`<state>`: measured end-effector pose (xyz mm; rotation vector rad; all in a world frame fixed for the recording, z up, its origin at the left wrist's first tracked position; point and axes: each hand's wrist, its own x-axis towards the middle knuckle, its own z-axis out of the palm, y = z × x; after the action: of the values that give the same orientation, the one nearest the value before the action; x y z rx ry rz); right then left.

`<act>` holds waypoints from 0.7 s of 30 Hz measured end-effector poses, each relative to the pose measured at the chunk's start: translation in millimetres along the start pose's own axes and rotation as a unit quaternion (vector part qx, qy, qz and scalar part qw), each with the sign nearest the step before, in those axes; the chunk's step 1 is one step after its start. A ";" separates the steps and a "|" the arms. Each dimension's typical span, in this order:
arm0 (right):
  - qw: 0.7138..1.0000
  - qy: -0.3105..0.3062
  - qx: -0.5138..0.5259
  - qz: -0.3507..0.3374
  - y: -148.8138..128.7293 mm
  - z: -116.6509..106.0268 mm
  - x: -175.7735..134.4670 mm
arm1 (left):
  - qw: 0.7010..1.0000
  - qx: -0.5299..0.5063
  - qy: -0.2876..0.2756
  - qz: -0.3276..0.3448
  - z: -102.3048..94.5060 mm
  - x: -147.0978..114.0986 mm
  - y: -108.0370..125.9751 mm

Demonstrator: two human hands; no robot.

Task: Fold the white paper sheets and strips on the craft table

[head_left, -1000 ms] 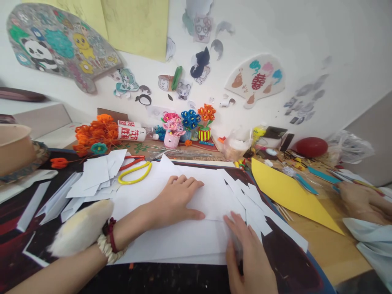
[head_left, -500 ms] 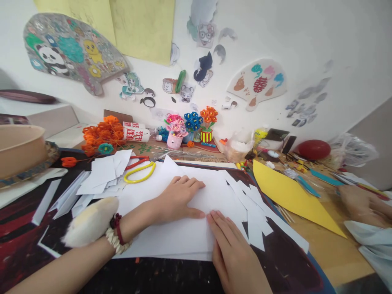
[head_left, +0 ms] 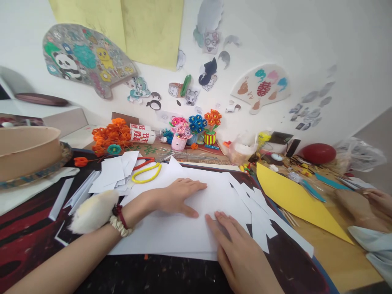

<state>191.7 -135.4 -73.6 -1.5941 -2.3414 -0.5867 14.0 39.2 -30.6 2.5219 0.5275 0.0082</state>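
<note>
A large white sheet of paper lies on the dark tabletop in front of me, with another sheet edge showing beneath it. My left hand rests flat on the sheet, fingers stretched out. On the sheet's right part, my right hand lies with its fingers extended and slightly apart, fingertips touching the paper. Scissors with yellow and red handles lie past my left hand. Cut white paper pieces are piled at the left, and white strips lie to the right of the sheet.
A yellow sheet lies at the right, near another person's hands. A round beige container stands at the left. Small flower pots, orange craft flowers and a red balloon line the back.
My right hand's fingers have spread a little, and a gap has opened between my two hands. The whole view has shifted slightly. The other person's hand at the right has moved.
</note>
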 end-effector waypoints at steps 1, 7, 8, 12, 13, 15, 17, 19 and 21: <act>1.000 -0.002 -0.006 0.000 -0.7 -0.9 1.5 | 1.000 -0.005 -0.006 0.001 -1.3 -1.6 -1.5; 1.000 -0.011 -0.026 -0.008 -3.0 -3.4 9.6 | 0.998 -0.026 -0.041 -0.027 -8.4 -9.9 -5.7; 0.999 -0.012 -0.030 -0.007 -3.0 -3.5 10.7 | 0.998 -0.022 -0.045 -0.025 -9.3 -10.9 -6.2; 0.999 -0.022 -0.040 -0.005 -4.0 -4.0 14.8 | 0.998 -0.013 -0.056 -0.018 -13.8 -16.2 -11.2; 0.999 -0.023 -0.041 -0.004 -4.6 -4.0 15.4 | 0.998 -0.015 -0.058 -0.021 -15.3 -18.2 -13.1; 0.999 -0.023 -0.044 -0.002 -5.9 -3.6 15.9 | 0.998 -0.017 -0.059 -0.027 -19.1 -23.1 -17.0; 0.999 -0.021 -0.045 -0.001 -7.1 -2.7 15.5 | 0.997 -0.010 -0.060 -0.040 -23.6 -28.6 -20.8; 0.999 -0.016 -0.049 0.000 -7.8 -1.8 14.7 | 0.996 0.002 -0.066 -0.061 -28.0 -33.7 -23.8; 0.999 -0.012 -0.053 -0.001 -8.3 -1.0 13.8 | 0.994 0.019 -0.070 -0.081 -31.8 -38.1 -25.8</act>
<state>178.9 -127.1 -68.5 -1.6528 -2.3649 -0.7064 -34.3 61.5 -13.3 2.4849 0.6786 -0.2405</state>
